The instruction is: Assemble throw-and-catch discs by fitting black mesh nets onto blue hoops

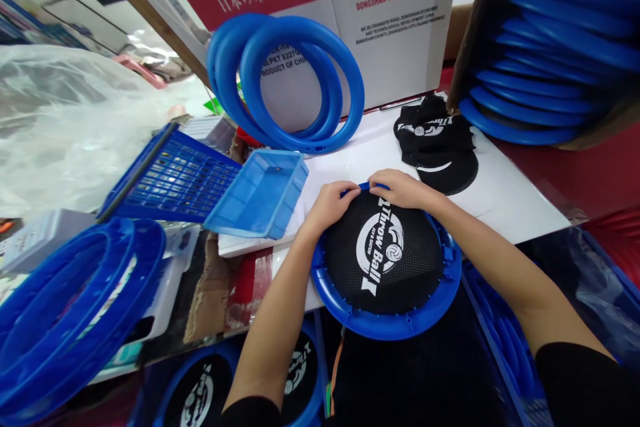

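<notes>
Head view: both my hands are at the far edge of one blue ring [385, 325], its round black mesh [405, 280] filling the middle, white "Throw Ball" print facing up. My left hand [334, 205] pinches the rim between thumb and fingers; my right hand [400, 189] pinches it just beside, the fingertips of the two nearly meeting. The ring sits right in front of me, at the near edge of the white tabletop [520, 203].

Of containers I count four for certain. The cardboard box [473, 33] at upper right holds a stack of blue rings [530, 95], too overlapped for me to count. The crate [494, 355] low on my right has several more inside. To my left are one light blue tray [260, 190], its bare floor showing, and one darker blue basket [185, 177] with a black handle; I can't tell what lies deep in the basket.

Against the printed white carton [400, 70] lean at least two blue rings [353, 90]. At least two more loose rings [147, 280] lie at far left. Below the tabletop's edge I see two printed discs [300, 373] in blue rims. Near the cardboard box lie black mesh pieces [433, 130], two at least, overlapping.
</notes>
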